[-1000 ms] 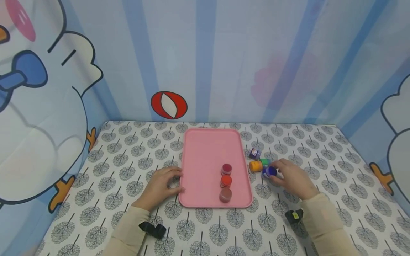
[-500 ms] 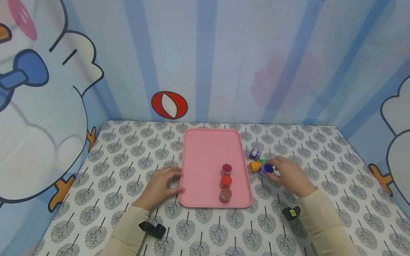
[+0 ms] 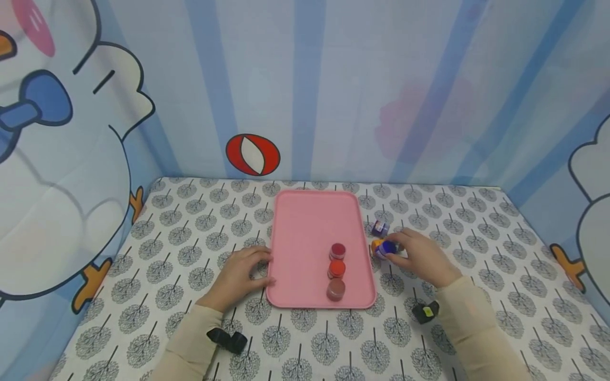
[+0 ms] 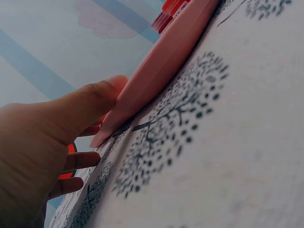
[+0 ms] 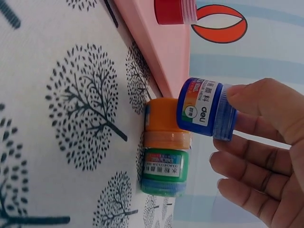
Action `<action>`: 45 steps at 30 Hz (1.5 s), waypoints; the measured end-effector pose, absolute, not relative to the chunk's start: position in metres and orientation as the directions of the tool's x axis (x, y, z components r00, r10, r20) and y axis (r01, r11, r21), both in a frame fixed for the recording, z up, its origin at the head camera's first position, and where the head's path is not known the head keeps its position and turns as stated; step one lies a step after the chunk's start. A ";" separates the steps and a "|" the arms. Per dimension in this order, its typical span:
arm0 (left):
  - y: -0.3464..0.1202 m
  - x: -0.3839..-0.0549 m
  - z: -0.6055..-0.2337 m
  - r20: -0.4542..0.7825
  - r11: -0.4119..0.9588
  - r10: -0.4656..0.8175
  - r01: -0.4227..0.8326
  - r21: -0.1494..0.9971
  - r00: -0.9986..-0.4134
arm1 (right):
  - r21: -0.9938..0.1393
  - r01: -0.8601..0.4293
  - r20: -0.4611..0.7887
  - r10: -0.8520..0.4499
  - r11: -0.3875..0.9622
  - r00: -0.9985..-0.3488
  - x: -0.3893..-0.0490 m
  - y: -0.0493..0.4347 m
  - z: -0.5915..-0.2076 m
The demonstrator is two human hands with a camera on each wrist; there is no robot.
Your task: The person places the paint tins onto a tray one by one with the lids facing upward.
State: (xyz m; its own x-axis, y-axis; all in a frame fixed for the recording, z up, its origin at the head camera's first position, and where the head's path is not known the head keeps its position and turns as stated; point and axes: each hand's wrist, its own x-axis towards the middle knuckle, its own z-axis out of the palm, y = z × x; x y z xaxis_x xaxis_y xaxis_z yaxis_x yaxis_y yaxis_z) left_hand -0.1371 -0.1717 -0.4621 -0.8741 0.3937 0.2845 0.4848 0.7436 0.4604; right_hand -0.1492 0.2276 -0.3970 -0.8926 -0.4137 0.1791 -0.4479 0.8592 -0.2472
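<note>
My right hand (image 3: 423,257) pinches a blue paint jar (image 5: 202,107) by its lid between thumb and fingers, in the right wrist view tilted and raised off the cloth. Just beyond it an orange paint jar (image 5: 164,118) and a green paint jar (image 5: 165,170) lie on their sides, end to end. From the head view the blue jar partly covers the orange one, and the hand hides the green. My left hand (image 3: 238,278) rests at the left edge of a pink tray (image 3: 310,227), its thumb (image 4: 102,92) touching the outer wall, other fingers loosely bent.
Along the tray's right side stand a dark red jar (image 3: 338,250), an orange-red jar (image 3: 336,269) and a brownish jar (image 3: 335,289) in a row. A purple jar (image 3: 379,228) lies right of the tray. Behind the table hangs a printed curtain (image 3: 333,95).
My right hand has lifted the blue jar and moved it left, over the orange jar toward the tray. My left hand and the tray stay where they were.
</note>
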 end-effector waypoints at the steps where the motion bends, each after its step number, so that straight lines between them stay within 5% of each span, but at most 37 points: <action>1: -0.172 -0.137 -0.462 0.284 0.744 0.394 0.485 0.460 -0.874 | -0.255 -0.444 0.177 -0.410 0.859 -0.895 -0.150 0.226 -0.397; 45: -0.171 -0.136 -0.462 0.246 0.763 0.377 0.450 0.464 -0.893 | -0.307 -0.453 0.099 -0.445 0.837 -0.890 -0.178 0.181 -0.393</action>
State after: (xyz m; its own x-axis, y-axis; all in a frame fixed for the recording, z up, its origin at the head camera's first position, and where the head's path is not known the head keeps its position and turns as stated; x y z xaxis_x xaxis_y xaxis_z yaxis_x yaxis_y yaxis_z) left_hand -0.1363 -0.1713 -0.4615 -0.8929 0.3769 0.2462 0.4500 0.7628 0.4643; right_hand -0.1782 0.1808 -0.3934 -0.8900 -0.4451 0.0989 -0.4528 0.8370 -0.3071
